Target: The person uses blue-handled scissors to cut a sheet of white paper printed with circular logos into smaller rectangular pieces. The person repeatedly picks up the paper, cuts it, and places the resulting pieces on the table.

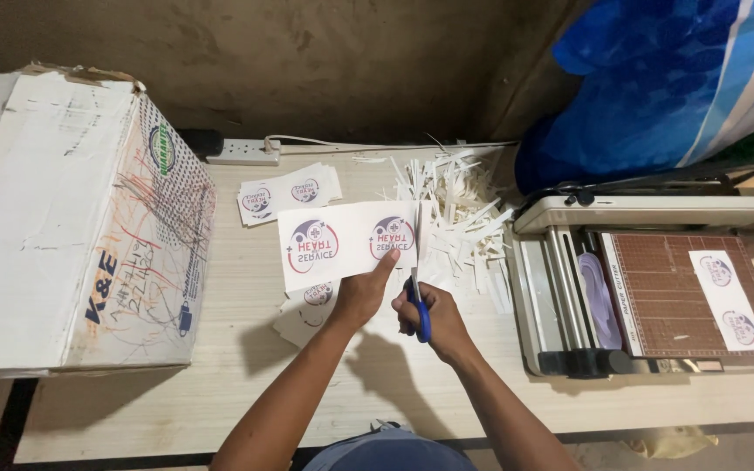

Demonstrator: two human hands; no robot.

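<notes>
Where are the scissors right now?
In the head view, centre: the blue-handled scissors are in the right hand, blades at the printed sheet held by the left hand.

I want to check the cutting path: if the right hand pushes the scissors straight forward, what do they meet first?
Right hand drives blue-handled scissors away from the person; first comes the printed label sheet, then probably the paper strips.

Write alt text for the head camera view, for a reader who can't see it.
A left hand holds a white printed paper strip while the right hand cuts it with blue-handled scissors over a pale wooden table. White paper offcuts lie behind, a worn cardboard box left, a paper cutter right.
</notes>
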